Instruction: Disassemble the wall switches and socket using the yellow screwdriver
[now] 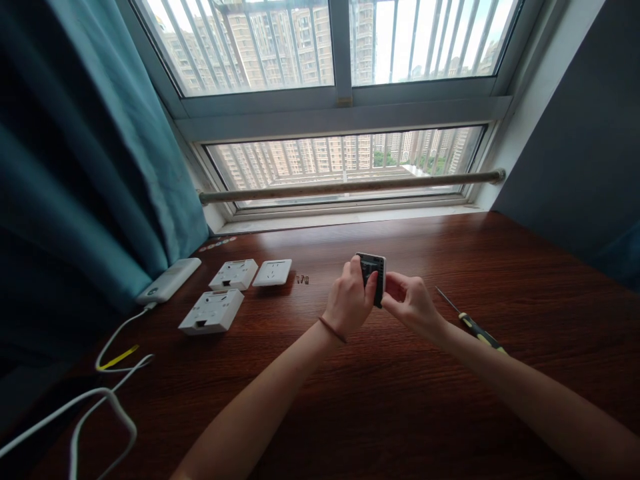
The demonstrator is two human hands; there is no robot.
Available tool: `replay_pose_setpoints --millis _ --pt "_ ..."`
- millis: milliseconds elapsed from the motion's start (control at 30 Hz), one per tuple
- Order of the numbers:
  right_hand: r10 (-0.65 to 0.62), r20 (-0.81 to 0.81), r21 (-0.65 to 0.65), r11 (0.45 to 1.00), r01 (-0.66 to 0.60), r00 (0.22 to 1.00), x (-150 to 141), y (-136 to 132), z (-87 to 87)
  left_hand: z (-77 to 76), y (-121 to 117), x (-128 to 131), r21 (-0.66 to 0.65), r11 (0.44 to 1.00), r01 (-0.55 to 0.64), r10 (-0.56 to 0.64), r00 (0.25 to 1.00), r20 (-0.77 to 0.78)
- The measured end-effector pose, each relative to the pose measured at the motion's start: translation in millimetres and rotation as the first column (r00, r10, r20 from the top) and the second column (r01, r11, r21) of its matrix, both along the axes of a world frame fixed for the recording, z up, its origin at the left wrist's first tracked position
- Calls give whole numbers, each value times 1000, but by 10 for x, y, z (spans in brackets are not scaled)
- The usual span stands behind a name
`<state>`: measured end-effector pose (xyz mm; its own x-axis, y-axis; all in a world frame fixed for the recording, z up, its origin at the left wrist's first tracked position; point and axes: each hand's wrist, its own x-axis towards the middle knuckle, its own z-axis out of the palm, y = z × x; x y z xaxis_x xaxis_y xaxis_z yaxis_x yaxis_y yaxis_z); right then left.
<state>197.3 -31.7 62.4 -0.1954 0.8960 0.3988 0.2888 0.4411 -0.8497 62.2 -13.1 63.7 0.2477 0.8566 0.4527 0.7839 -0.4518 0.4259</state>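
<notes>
My left hand (347,297) grips a wall socket panel (380,267) above the table, its thumb across the black back. The panel is tilted up, and its pale edge shows on the right. My right hand (413,301) is closed at the panel's right edge, fingertips against it and partly hidden. To the right of that hand a screwdriver (477,330) with a black and yellow handle lies on the table, partly behind my forearm. Left of my hands are several small screws (303,280) and a white socket panel (273,272) lying face up.
Two white mounting boxes (213,313) sit on the left of the wooden table (320,400). Farther left, a white power strip (170,280) with its cable (113,400) and a yellow strip (120,357) lie by the blue curtain (125,133). A barred window (345,113) is behind.
</notes>
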Motion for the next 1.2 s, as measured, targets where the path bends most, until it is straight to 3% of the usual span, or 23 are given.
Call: replay_pose_setpoints --millis 100,267,467,667,767,1000,1200 --pt "46 17 -36 998 -45 999 6 29 20 -8 9 3 14 1000 -16 17 1000 -17" --pt "-12 -52 -55 998 9 999 41 48 -35 26 -20 -2 37 999 -21 21 1000 -8" --pt "229 -63 1 973 -229 971 5 -21 14 148 -14 -73 31 998 -45 42 993 109" --pt "10 152 333 941 -61 988 5 -23 -11 65 55 -59 -220 975 25 47 947 318" --pt "-18 219 371 926 -67 976 15 -34 -28 7 72 -37 -311 949 43 78 928 365" --pt "-127 313 460 888 -33 941 -15 -51 -115 -64 89 -21 -391 920 36 122 920 373" --pt "-215 368 556 831 -29 905 -33 -41 -193 -150 63 55 -389 920 52 161 854 494"
